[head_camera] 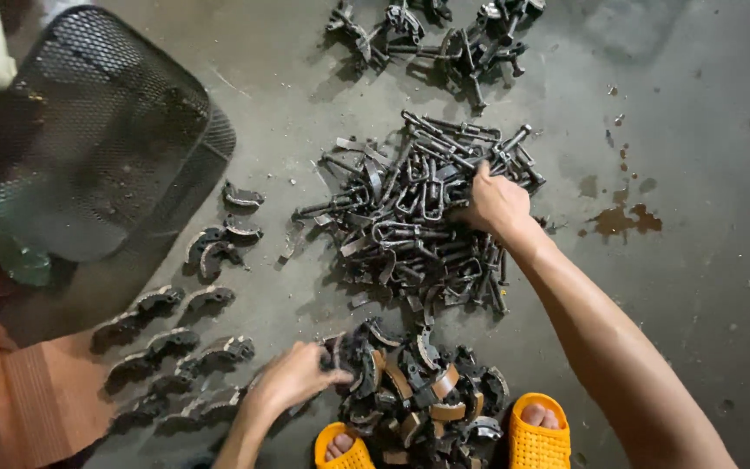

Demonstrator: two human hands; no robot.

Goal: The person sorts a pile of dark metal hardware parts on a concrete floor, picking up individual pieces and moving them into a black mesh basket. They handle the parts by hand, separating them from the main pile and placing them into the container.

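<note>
Dark metal brackets (410,217) heaped, right hand (496,204) clutching one at 3 o'clock; left hand (292,378) gripping curved brake shoe (340,352) at 7

- The right hand's (495,201) fingertips are disappearing into the pile of dark metal rods (418,221), so its grip is staying unclear.
- The far cluster of parts (431,39) is running off the top edge.
- The orange sandals (538,432) are getting cropped at the near edge.
- The mesh basket (88,139) is blurring at the left.

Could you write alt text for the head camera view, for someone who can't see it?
Seen from above, a person's right hand digs into a pile of dark metal clips on a concrete floor, while the left hand grips a curved part at a nearer heap between orange sandals. A black mesh basket stands left.
</note>
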